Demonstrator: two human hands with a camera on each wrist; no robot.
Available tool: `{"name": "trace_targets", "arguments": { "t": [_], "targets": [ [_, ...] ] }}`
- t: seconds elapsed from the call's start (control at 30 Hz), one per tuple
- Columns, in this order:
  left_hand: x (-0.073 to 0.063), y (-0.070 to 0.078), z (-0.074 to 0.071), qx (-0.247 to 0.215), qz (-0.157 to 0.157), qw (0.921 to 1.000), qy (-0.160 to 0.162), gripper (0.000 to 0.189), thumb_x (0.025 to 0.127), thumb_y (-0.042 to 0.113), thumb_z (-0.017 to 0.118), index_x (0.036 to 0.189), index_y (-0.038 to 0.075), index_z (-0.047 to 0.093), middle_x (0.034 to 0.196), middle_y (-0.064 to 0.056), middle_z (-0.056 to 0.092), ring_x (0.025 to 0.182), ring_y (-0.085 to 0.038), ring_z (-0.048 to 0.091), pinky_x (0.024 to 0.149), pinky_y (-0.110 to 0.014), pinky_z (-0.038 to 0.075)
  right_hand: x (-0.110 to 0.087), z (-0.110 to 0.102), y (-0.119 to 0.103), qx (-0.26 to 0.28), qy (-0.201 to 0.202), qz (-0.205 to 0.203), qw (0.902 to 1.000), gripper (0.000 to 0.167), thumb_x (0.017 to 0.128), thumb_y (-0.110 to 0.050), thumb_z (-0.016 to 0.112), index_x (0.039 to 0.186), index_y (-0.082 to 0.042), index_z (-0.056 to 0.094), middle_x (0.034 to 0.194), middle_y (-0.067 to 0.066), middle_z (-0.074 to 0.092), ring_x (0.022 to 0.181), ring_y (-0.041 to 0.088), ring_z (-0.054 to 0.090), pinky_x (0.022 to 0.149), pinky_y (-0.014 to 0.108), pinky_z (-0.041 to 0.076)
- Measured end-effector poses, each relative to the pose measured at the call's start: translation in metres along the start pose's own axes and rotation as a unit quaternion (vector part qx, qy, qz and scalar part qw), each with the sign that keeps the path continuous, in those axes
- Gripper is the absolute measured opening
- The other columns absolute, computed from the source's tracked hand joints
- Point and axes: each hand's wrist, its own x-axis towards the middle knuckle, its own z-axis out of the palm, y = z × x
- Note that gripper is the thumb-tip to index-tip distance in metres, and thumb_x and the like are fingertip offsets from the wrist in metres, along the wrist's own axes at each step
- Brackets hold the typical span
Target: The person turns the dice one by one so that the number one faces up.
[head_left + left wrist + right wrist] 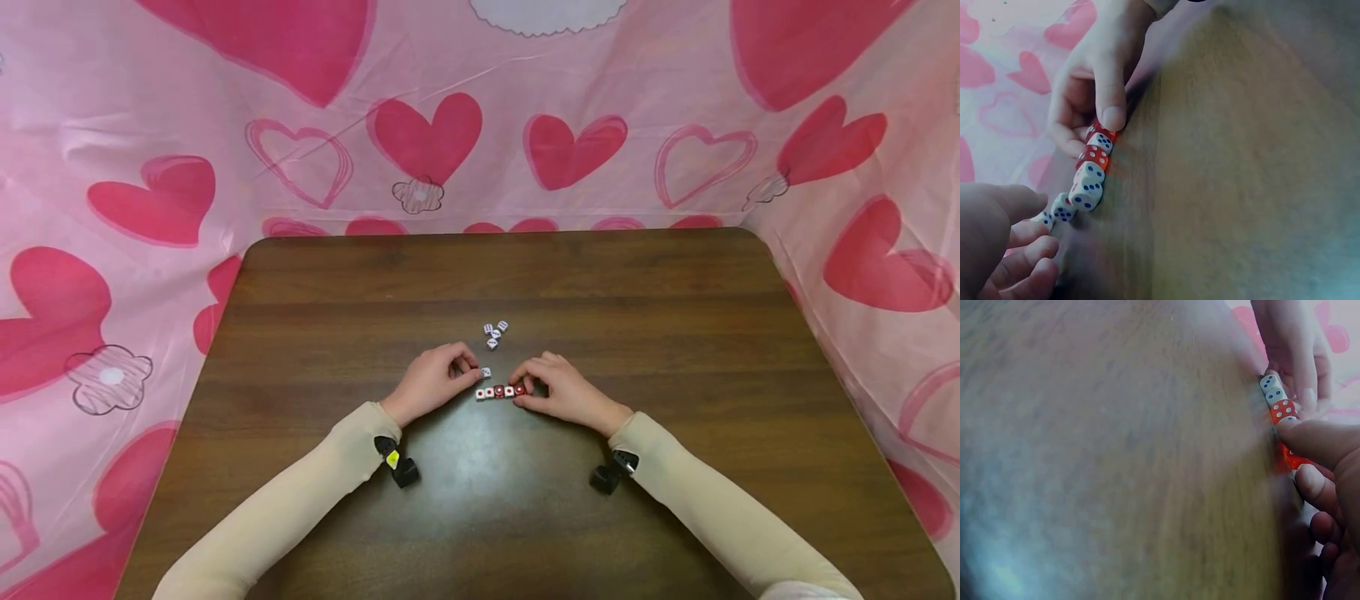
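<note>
In the head view a row of five dice lies on the brown table: two white dice (484,393), a red die (499,391), another white die (509,391) and a red end die (521,389). My right hand (566,392) pinches that end die between thumb and finger. My left hand (431,383) has its fingertips right beside a single white die (486,372), which sits just behind the row's left end. In the left wrist view this die (1063,207) shows blue pips, just past the left thumb tip.
Several more white dice (495,334) form a loose cluster farther back on the wooden table (300,333). Pink cloth with red hearts (427,133) hangs around the table's back and sides. A small black camera is strapped at each wrist.
</note>
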Motion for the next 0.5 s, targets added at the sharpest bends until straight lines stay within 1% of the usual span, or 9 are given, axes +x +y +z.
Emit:
{"name": "trace_targets", "arguments": {
  "t": [0.1,0.2,0.27,0.4,0.5],
  "targets": [
    [0.0044,0.0035,0.0024,0.030,-0.007,0.9995,0.002,0.015,0.095,0.035,0.077,0.101,0.021,0.071,0.091,0.009,0.068,0.074,-0.008,0.058,0.069,-0.033,0.048,0.0001,-0.0001,-0.0003,0.000,-0.002,0.001,1.0000,0.025,0.088,-0.025,0.085,0.109,-0.018,0.072,0.083,-0.013,0.053,0.083,0.011,0.044,0.081,0.034,0.037],
    [0.0057,0.0048,0.0055,0.056,0.000,0.9984,0.006,0.016,0.093,0.036,0.078,0.100,0.023,0.072,0.093,0.008,0.066,0.077,-0.009,0.058,0.070,-0.036,0.047,-0.0001,-0.0002,-0.0012,-0.001,-0.005,0.001,1.0000,0.027,0.088,-0.027,0.085,0.110,-0.018,0.072,0.083,-0.012,0.054,0.082,0.010,0.043,0.080,0.034,0.036],
    [0.0056,0.0047,0.0066,0.066,0.006,0.9978,0.008,0.014,0.093,0.035,0.079,0.099,0.023,0.073,0.093,0.008,0.066,0.078,-0.009,0.058,0.071,-0.036,0.047,-0.0002,-0.0004,-0.0019,0.000,-0.005,0.000,1.0000,0.027,0.088,-0.027,0.085,0.110,-0.018,0.072,0.083,-0.011,0.054,0.082,0.011,0.043,0.080,0.034,0.036],
    [0.0054,0.0035,0.0037,0.056,0.008,0.9982,0.019,0.010,0.094,0.028,0.079,0.099,0.020,0.074,0.094,0.005,0.065,0.078,-0.011,0.058,0.072,-0.035,0.048,-0.0008,-0.0010,-0.0027,0.004,-0.005,0.001,1.0000,0.027,0.088,-0.026,0.085,0.111,-0.019,0.072,0.083,-0.011,0.054,0.081,0.010,0.042,0.079,0.033,0.035],
    [0.0057,0.0011,-0.0015,0.049,0.001,0.9983,0.031,0.010,0.094,0.024,0.079,0.099,0.018,0.073,0.094,0.003,0.065,0.078,-0.012,0.057,0.073,-0.035,0.048,-0.0010,-0.0016,-0.0031,0.007,-0.006,0.003,1.0000,0.026,0.089,-0.026,0.084,0.111,-0.019,0.072,0.082,-0.012,0.054,0.081,0.010,0.042,0.079,0.033,0.035]
  ]
}}
